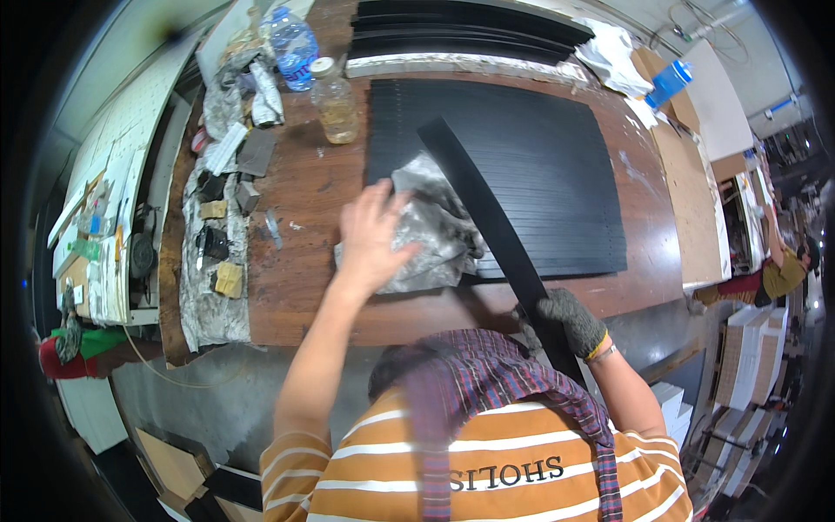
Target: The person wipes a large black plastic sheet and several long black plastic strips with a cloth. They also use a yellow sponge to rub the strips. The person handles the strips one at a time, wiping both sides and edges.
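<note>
My right hand (570, 322), in a dark grey knitted glove, is closed round a long flat black strip (496, 222). The strip slants up and to the left, its far end over a sheet of black strips laid side by side (539, 165). My bare left hand (374, 230) has its fingers spread at the left side of a crumpled grey, black-stained cloth (432, 235). This cloth lies partly on the near left corner of the laid-out strips and partly on the brown table (291, 300). I cannot tell how firmly the left fingers press on it.
A jar of yellowish liquid (335, 104) and a large blue-labelled bottle (294, 48) stand at the far left. Small blocks (228, 280) lie on a stained cloth along the left edge. More black strips (470, 30) are stacked at the back. A blue bottle (670, 83) is far right.
</note>
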Available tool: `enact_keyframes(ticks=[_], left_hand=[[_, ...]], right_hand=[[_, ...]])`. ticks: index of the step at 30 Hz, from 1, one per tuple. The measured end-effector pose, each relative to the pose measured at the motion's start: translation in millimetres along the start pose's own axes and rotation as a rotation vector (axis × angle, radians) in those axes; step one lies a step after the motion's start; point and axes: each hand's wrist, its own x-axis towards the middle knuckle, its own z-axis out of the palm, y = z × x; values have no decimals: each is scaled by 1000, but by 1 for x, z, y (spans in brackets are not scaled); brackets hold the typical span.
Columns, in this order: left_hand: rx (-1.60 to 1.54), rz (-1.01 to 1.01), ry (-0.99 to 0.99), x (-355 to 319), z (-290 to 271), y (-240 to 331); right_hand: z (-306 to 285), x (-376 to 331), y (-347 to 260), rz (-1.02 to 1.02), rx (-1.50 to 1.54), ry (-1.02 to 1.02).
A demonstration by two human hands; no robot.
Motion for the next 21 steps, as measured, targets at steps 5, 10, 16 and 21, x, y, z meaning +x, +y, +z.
enact_keyframes(ticks=[5, 10, 16, 21], left_hand=[[39, 92, -261, 39, 48, 17], [-602, -91, 266, 121, 13, 30], [-497, 619, 203, 117, 45, 183], [-588, 657, -286, 6, 61, 121]], right_hand=[[-11, -2, -8, -49, 203, 52], [-32, 14, -31, -217, 260, 101], [-53, 70, -97, -332, 1219, -121], [-85, 50, -130, -797, 562, 338]])
